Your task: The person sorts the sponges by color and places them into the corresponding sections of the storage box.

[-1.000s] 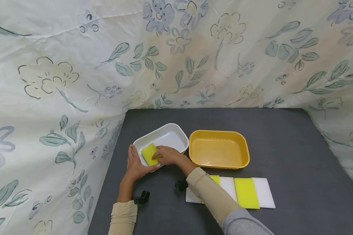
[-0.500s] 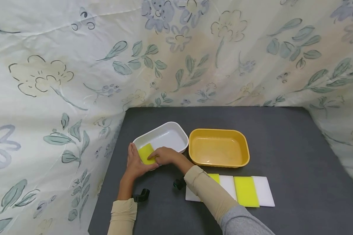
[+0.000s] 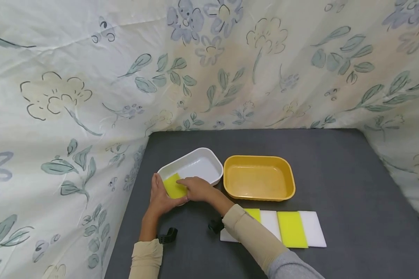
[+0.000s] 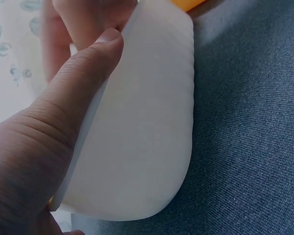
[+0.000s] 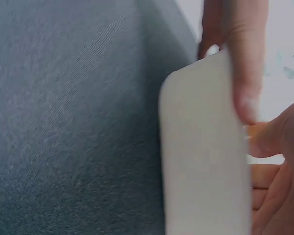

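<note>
My left hand (image 3: 160, 197) grips the near-left corner of the white tray (image 3: 202, 164), its thumb along the outside rim in the left wrist view and the fingers spread round the left end. Inside that end lies a flat yellow sponge sheet (image 3: 172, 188). My right hand (image 3: 199, 190) reaches over the near rim, and its index finger presses on the sheet; its thumb is hidden in the head view. The right wrist view shows the right hand (image 5: 284, 166) behind the tray wall (image 5: 206, 147), with the left thumb (image 5: 245, 88) on the rim.
A yellow tray (image 3: 260, 180) stands right of the white one, almost touching it. Nearer me, white and yellow sheets (image 3: 293, 230) lie overlapped in a row, partly under my right forearm. The dark table (image 3: 335, 186) ends at a flowered curtain (image 3: 230, 77) at the back and sides.
The yellow sheet has shifted left and toward the tray's end under my right fingers. My right index finger has moved left onto its middle. The left hand and both trays have hardly moved.
</note>
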Tool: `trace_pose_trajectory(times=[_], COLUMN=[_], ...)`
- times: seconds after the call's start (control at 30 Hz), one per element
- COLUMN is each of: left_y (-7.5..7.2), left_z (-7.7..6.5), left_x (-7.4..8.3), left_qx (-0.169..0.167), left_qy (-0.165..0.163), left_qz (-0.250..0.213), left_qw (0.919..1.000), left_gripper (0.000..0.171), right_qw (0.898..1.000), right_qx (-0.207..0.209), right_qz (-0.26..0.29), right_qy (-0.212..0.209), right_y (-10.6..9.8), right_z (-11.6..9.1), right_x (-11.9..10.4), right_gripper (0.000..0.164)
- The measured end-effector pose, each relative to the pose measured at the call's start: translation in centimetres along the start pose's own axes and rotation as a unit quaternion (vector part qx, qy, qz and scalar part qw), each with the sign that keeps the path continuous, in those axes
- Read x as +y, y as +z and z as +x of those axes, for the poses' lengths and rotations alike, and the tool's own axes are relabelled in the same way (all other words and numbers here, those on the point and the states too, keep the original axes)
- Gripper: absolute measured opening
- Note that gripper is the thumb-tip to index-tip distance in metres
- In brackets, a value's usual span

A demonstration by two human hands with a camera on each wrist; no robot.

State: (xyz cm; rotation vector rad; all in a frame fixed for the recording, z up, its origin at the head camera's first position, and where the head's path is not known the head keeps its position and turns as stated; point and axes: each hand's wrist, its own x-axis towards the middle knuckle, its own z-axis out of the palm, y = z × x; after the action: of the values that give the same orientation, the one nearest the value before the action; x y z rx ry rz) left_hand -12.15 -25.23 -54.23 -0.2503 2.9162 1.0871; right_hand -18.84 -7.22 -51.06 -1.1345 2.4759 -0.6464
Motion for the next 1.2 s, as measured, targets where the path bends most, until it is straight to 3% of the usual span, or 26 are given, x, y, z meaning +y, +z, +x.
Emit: trace_pose_trajectory(times=[0.27,0.57,0.67,0.9,1.03,1.2], left_y=[0.1,0.0,0.0,-0.1,0.1,0.2], left_z=[0.3,0.2,0.2,0.2,0.2,0.0], left_x=[-0.1,0.1,0.2,0.4,0.3,0.2], left_qx=[-0.011,-0.016,-0.018,-0.019,-0.020,-0.016], left_qy=[-0.018,-0.030,-0.036,-0.034,-0.031,-0.037], left_qz=[0.001,-0.005,-0.005,-0.011,-0.008,-0.010], left_qw=[0.9998,0.9994,0.9992,0.9992,0.9993,0.9991], left_gripper=[0.148,0.148,0.148,0.147,0.148,0.146], right_qw=[0.999,0.996,0.997,0.993,0.989,0.990], right_qx=[0.038,0.086,0.082,0.091,0.110,0.118], right_qz=[0.004,-0.029,-0.003,0.052,0.043,0.016], right_qy=[0.006,-0.001,0.012,0.057,0.085,0.080], right_y=[-0.8,-1.1,-0.9,0.2,0.7,1.5], right_z=[-4.3,-10.9,-13.2,-17.9,-20.5,-22.9], right_x=[-0.6,-1.2,-1.2,0.4,1.4,3.1], right_gripper=[0.043,0.046,0.050,0.055,0.059,0.074])
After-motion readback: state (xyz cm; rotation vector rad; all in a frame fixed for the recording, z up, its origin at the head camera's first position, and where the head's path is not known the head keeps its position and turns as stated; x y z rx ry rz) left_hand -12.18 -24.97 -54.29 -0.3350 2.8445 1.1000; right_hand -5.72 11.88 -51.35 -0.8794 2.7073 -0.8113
